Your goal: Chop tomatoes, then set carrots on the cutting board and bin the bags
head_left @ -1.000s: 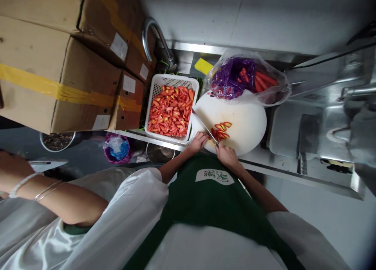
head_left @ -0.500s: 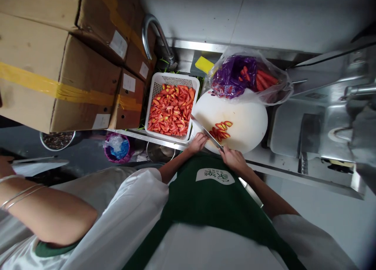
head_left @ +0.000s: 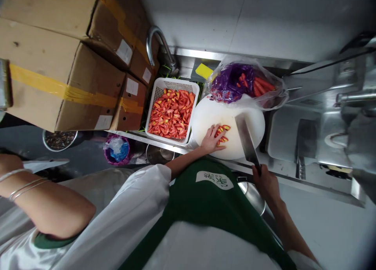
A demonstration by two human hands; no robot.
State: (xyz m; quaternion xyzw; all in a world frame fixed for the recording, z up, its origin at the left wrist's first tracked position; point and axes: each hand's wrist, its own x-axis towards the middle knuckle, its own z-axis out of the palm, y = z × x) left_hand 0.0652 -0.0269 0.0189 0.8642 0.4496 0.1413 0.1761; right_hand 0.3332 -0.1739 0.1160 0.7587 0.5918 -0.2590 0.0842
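My left hand (head_left: pixel 212 138) lies flat with spread fingers on a small pile of cut carrot slices (head_left: pixel 225 128) on the round white cutting board (head_left: pixel 235 113). My right hand (head_left: pixel 266 182) grips the handle of a cleaver (head_left: pixel 246 141), pulled back to the right with its broad blade flat above the board's near right edge. A white basket (head_left: pixel 155 94) full of carrot slices stands left of the board. Behind the board lies a clear plastic bag (head_left: pixel 264 96) with whole carrots and purple wrapping.
Stacked cardboard boxes (head_left: pixel 64 66) fill the left. A curved tap (head_left: pixel 157 41) and a yellow sponge (head_left: pixel 203 70) sit behind the basket. A steel sink (head_left: pixel 311 133) is to the right. Another person's braceleted arm (head_left: pixel 44 203) is at the lower left. A metal bowl (head_left: pixel 251 193) sits under the counter.
My right hand drew the cleaver away from the slices, to the right and toward me, turning the blade flat. My left hand moved onto the carrot slices.
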